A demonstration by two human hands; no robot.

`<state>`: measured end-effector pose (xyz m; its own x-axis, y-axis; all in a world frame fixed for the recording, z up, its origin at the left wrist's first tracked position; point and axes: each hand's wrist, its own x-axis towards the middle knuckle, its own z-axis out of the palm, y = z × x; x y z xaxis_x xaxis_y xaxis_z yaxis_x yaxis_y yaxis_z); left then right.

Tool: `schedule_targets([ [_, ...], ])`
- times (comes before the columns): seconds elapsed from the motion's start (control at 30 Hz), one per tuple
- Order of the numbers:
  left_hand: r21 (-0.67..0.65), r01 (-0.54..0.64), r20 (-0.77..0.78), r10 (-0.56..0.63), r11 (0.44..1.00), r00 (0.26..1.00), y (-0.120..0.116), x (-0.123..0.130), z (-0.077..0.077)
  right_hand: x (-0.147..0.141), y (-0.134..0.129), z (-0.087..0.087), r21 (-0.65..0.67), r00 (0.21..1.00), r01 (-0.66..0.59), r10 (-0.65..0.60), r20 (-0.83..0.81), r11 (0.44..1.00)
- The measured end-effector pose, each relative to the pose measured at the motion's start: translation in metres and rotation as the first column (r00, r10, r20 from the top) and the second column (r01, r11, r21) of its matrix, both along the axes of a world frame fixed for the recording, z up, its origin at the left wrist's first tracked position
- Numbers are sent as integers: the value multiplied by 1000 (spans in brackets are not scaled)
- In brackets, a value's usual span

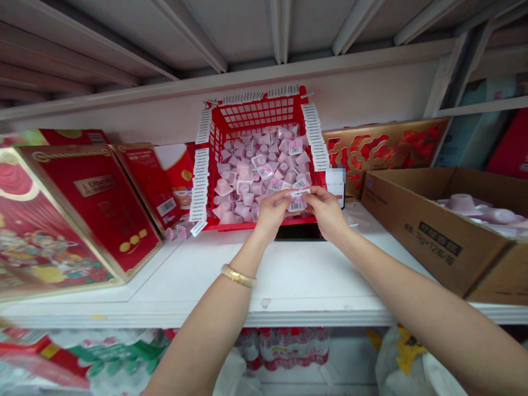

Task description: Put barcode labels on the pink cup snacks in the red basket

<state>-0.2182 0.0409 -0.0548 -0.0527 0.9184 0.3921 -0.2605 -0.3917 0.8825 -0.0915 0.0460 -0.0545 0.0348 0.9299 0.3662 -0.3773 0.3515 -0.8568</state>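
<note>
A small pink jelly cup (pixel 296 204) is pinched between my two hands, its printed lid with a barcode facing me and a white sticker strip across its upper edge. My left hand (pixel 271 213) grips its left side and my right hand (pixel 328 212) grips the right; the fingers of both are closed. Just behind them stands a red plastic basket (pixel 258 98) heaped with jelly cups (pixel 247 157) in pale purple and pink. Rows of white printed stickers (pixel 202 159) line the basket's rims. A dark flat phone-like object (pixel 336 184) shows partly beside my right hand.
Red gift boxes (pixel 99 192) stand on the left of the white shelf (pixel 198 269). An open cardboard box (pixel 429 236) with more cups sits at right, before a gold-and-red box (pixel 383 148). Shelf beams (pixel 280 27) hang overhead; bottle packs (pixel 289 346) are below.
</note>
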Motion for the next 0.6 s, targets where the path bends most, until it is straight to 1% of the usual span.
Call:
schedule_targets([
  [0.17,-9,28,-3,-28,1000,1000,-1,0,0,0,0,0,17,1000,-3,2,15,1000],
  [0.33,19,-16,-54,17,1000,998,2,1,-2,-3,3,-3,42,999,21,-22,28,999],
  [0.43,41,-19,-88,23,999,996,3,2,-4,-3,4,-3,62,999,31,-33,41,998],
  [0.5,80,-27,-110,36,996,993,1,3,-4,-2,3,0,86,998,39,-43,55,996],
  [0.6,158,-47,-155,72,986,985,-6,6,3,6,-2,11,118,995,40,-51,91,992],
])
